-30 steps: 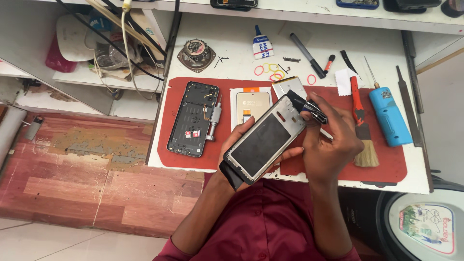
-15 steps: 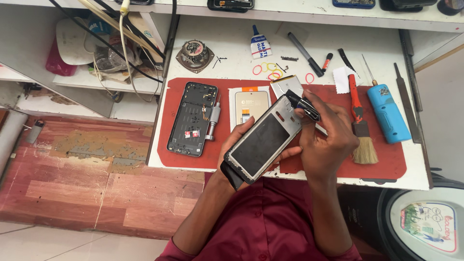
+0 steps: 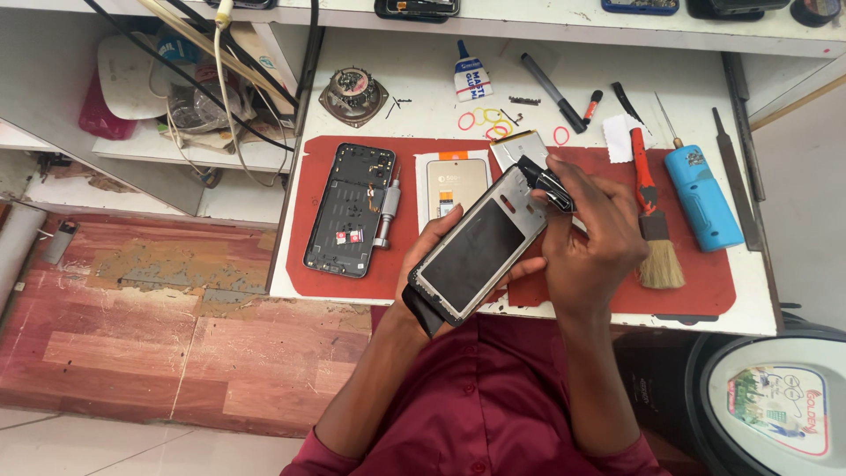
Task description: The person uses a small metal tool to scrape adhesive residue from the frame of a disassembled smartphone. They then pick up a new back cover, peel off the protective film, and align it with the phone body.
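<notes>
Now, left hand: closed around the lower half of a phone frame, fingers curled over its left edge and thumb under it, so the frame is held up off the bench.
Right hand: pinched narrowly on a small black piece at the frame's upper end; whether that piece is a tool or a part of the phone cannot be told.
Phone frame: centre of the picture, tilted with its dark screen side up and its top end toward the upper right, above the red mat.
Step in hand: by the look of it, work at the top edge of the frame, one hand steadying and the other handling the black piece.
What the next move calls for: a steady left-hand hold and a light, well-aimed right-hand pinch, since the piece is small and sits right at the frame's edge.
Just left of the hands: a pale gold panel, a small screwdriver and an opened phone shell, all lying on the mat.
Right of the hands: a red-handled brush and a blue device.
Upper centre: coloured rubber bands, a glue tube and a black pen on the white bench.
</notes>
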